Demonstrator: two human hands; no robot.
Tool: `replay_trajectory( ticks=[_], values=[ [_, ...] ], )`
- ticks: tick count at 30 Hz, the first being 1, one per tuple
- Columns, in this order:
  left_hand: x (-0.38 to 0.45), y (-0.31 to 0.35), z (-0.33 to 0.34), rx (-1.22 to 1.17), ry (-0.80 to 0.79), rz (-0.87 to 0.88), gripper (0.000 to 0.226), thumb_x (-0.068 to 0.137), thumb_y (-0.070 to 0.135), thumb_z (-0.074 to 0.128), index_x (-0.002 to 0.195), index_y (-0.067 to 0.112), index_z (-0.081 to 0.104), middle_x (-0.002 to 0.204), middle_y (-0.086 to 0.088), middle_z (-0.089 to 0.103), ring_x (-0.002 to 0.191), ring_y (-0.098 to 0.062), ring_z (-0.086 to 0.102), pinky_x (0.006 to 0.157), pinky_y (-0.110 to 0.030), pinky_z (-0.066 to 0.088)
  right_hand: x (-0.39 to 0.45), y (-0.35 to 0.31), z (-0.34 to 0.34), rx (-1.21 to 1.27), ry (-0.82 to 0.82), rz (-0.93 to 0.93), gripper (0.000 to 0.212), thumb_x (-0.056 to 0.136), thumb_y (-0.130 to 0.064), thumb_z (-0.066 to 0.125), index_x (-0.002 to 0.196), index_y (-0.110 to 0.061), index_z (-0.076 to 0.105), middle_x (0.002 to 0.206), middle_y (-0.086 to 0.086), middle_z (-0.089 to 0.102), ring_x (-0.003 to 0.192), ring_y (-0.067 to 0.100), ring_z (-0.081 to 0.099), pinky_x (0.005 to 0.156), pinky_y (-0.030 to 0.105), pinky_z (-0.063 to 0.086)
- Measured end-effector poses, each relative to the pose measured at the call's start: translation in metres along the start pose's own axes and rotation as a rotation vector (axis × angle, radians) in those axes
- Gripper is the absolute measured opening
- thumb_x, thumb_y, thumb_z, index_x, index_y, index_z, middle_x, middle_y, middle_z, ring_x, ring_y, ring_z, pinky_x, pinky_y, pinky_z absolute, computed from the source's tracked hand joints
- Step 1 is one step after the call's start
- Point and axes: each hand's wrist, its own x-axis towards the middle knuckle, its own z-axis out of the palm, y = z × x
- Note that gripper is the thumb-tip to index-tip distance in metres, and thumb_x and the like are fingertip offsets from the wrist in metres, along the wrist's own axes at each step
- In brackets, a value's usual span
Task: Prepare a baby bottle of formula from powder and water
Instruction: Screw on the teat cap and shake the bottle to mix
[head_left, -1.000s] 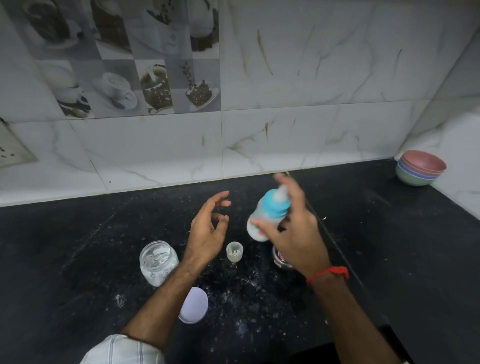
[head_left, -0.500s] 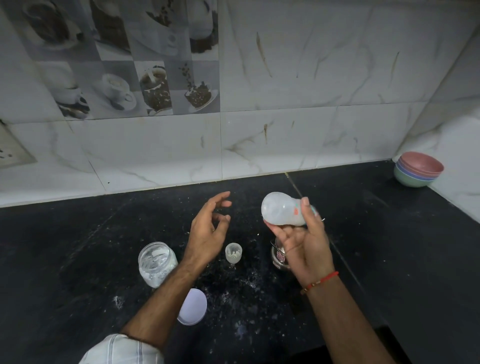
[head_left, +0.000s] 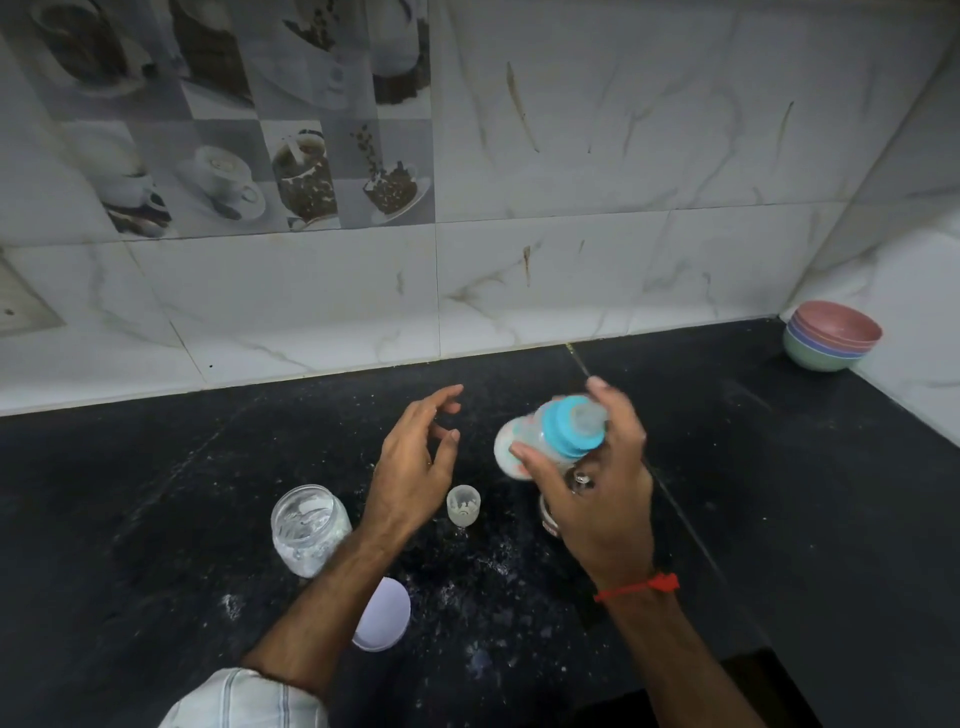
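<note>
While the right hand (head_left: 597, 493) grips the clear plastic baby bottle with the blue collar (head_left: 550, 434) above the black tabletop (head_left: 779, 493), tilted, the left hand (head_left: 415, 467) hovers with fingers spread, holding nothing. Light, rigid, probably slippery: grasp the body below the collar.

One head-worn camera here, looking forward and steeply down, close over the black worktop (head_left: 779, 493), tiled wall (head_left: 571, 260) straight ahead, both forearms reaching in from below.
</note>
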Motion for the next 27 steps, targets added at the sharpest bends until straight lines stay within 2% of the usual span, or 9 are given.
replay_trajectory(
  ticks=[3, 5, 7, 12, 14, 17, 19, 22, 27],
  values=[
    [0.001, -0.003, 0.000, -0.010, 0.008, -0.022, 0.060, 0.099, 0.003, 0.065, 0.146, 0.037, 0.054, 0.121, 0.019, 0.063, 0.092, -0.006, 0.062, 0.071, -0.010, 0.048, 0.003, -0.003, 0.002, 0.031, 0.076, -0.099, 0.085, 0.087, -0.019, 0.086, 0.151, -0.034, 0.033, 0.143, -0.007, 0.055, 0.129, 0.019, 0.060, 0.108, 0.032, 0.050],
    [0.002, 0.000, 0.002, -0.014, 0.006, -0.015, 0.059, 0.099, 0.003, 0.065, 0.145, 0.038, 0.054, 0.121, 0.019, 0.064, 0.092, -0.006, 0.063, 0.071, -0.012, 0.048, 0.005, -0.002, 0.003, -0.028, -0.139, 0.073, 0.079, 0.087, -0.022, 0.085, 0.148, -0.041, 0.037, 0.140, -0.014, 0.055, 0.129, 0.002, 0.055, 0.110, 0.024, 0.046],
    [0.001, 0.002, 0.004, -0.018, -0.007, 0.002, 0.059, 0.099, 0.004, 0.065, 0.145, 0.038, 0.054, 0.121, 0.020, 0.064, 0.093, -0.008, 0.064, 0.072, -0.016, 0.049, -0.001, 0.000, 0.003, -0.055, -0.276, 0.186, 0.078, 0.087, -0.027, 0.084, 0.146, -0.049, 0.038, 0.141, -0.019, 0.054, 0.129, -0.001, 0.053, 0.109, 0.032, 0.048],
    [0.002, 0.000, 0.003, -0.003, 0.018, -0.004, 0.058, 0.099, 0.005, 0.065, 0.145, 0.039, 0.055, 0.121, 0.022, 0.064, 0.094, -0.008, 0.064, 0.071, -0.023, 0.053, 0.004, -0.009, 0.006, 0.095, 0.090, -0.071, 0.082, 0.085, -0.017, 0.087, 0.149, -0.030, 0.037, 0.143, -0.014, 0.054, 0.126, 0.021, 0.062, 0.102, 0.032, 0.055],
    [0.002, 0.000, 0.004, -0.017, 0.026, -0.017, 0.058, 0.099, 0.005, 0.065, 0.143, 0.040, 0.055, 0.121, 0.021, 0.065, 0.093, -0.008, 0.064, 0.072, -0.023, 0.053, 0.004, -0.005, 0.010, 0.016, -0.004, -0.020, 0.072, 0.086, -0.017, 0.086, 0.144, -0.022, 0.045, 0.141, -0.016, 0.054, 0.130, 0.012, 0.058, 0.108, 0.031, 0.050],
    [0.001, 0.001, 0.004, -0.019, 0.013, 0.011, 0.056, 0.099, 0.005, 0.065, 0.145, 0.037, 0.055, 0.121, 0.021, 0.064, 0.094, -0.010, 0.065, 0.073, -0.022, 0.053, -0.006, 0.004, 0.011, -0.017, -0.330, 0.257, 0.081, 0.087, -0.026, 0.084, 0.148, -0.048, 0.036, 0.146, -0.015, 0.053, 0.133, 0.004, 0.053, 0.113, 0.039, 0.048],
    [0.001, 0.001, 0.003, -0.008, 0.020, 0.033, 0.056, 0.099, 0.006, 0.065, 0.145, 0.036, 0.056, 0.121, 0.022, 0.063, 0.095, -0.011, 0.065, 0.071, -0.015, 0.049, -0.006, 0.001, 0.009, 0.015, -0.216, 0.207, 0.085, 0.086, -0.031, 0.085, 0.149, -0.050, 0.033, 0.149, -0.020, 0.051, 0.134, 0.007, 0.055, 0.108, 0.040, 0.053],
    [0.003, -0.004, 0.003, -0.021, 0.046, -0.008, 0.055, 0.099, 0.006, 0.065, 0.144, 0.037, 0.056, 0.121, 0.020, 0.065, 0.094, -0.012, 0.065, 0.072, -0.013, 0.047, -0.007, -0.001, 0.008, 0.008, 0.029, -0.019, 0.089, 0.085, -0.024, 0.087, 0.154, -0.039, 0.033, 0.148, -0.019, 0.052, 0.130, 0.011, 0.060, 0.104, 0.026, 0.053],
    [-0.003, -0.002, 0.005, -0.009, 0.014, 0.010, 0.055, 0.099, 0.008, 0.066, 0.145, 0.037, 0.056, 0.120, 0.022, 0.064, 0.094, -0.010, 0.065, 0.071, -0.017, 0.049, -0.006, 0.004, 0.007, -0.051, -0.235, 0.258, 0.080, 0.084, -0.030, 0.087, 0.145, -0.050, 0.039, 0.140, -0.021, 0.056, 0.128, 0.006, 0.059, 0.106, 0.042, 0.053]
  ],
)
